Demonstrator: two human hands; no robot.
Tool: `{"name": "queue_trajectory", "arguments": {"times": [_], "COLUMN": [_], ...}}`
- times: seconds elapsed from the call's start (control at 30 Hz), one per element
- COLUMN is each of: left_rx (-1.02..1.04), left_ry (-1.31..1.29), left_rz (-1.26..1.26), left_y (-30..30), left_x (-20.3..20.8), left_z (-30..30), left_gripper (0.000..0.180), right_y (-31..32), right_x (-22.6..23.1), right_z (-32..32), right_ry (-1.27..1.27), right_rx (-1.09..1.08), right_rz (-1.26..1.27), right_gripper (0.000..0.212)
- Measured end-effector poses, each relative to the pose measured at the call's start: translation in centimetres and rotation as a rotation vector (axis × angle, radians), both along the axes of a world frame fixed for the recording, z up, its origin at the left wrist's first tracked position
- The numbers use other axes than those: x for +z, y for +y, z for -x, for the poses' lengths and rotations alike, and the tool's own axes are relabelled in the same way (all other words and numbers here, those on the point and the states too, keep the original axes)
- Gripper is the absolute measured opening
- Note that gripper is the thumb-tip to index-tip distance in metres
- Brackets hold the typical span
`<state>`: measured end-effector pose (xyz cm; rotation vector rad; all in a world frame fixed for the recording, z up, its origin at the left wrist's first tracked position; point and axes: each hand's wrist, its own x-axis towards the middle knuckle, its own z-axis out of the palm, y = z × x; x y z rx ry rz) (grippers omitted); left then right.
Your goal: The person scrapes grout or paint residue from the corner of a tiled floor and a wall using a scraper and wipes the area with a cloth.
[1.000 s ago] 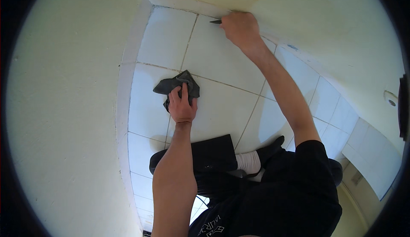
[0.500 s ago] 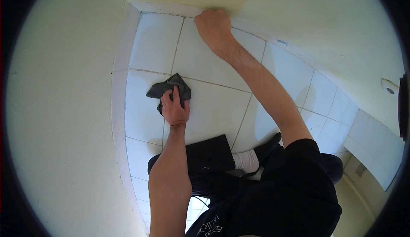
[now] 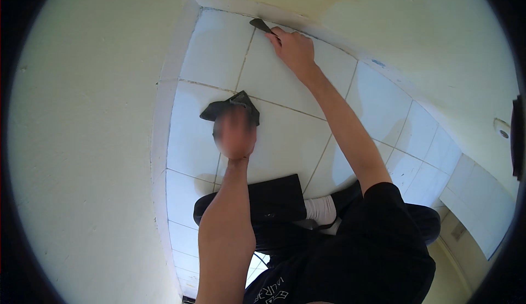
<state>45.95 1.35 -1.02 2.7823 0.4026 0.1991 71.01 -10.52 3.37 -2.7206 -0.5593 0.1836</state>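
Observation:
On the white floor tiles lies a crumpled dark grey cloth [image 3: 249, 106], with my left hand [image 3: 235, 134] on top of it. That hand is blurred, so its fingers cannot be made out. My right hand [image 3: 296, 49], reaching farther ahead to the foot of the far wall, is closed around a dark scraper [image 3: 262, 26]. The tool's flat, widened end points left, close to the seam between the floor and the wall's base strip. Its handle is hidden in the hand.
A cream wall [image 3: 98, 139] rises at the left and another cream wall [image 3: 427, 41] runs along the far and right side. Pale base strips edge both. My bent leg in black and a white sock [image 3: 320, 209] are on the tiles nearby.
My right hand has drawn back a little from the far wall and turned, bringing the scraper into sight. The left hand stays on the cloth, and the whole view has shifted slightly.

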Motion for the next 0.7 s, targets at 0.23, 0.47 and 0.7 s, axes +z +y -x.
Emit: {"name": "queue_trajectory", "arguments": {"times": [0.23,0.47,0.7], "left_rx": [-0.004,-0.002,0.001], "left_ry": [0.048,0.081,0.071], "left_rz": [0.079,0.119,0.127], "left_y": [0.2,0.2,0.0], "left_x": [0.2,-0.1,0.1], "left_z": [0.4,0.5,0.2], "left_gripper": [0.062,0.064,0.065], "right_y": [3.5,-0.9,-6.3], "right_x": [-0.1,-0.8,-1.8], "right_z": [0.5,3.6,6.1], "right_ry": [0.103,1.151,1.602], "right_rx": [-0.119,-0.483,-0.801], "right_rz": [-0.121,-1.046,-2.236], "right_gripper": [0.029,0.015,0.005]}}
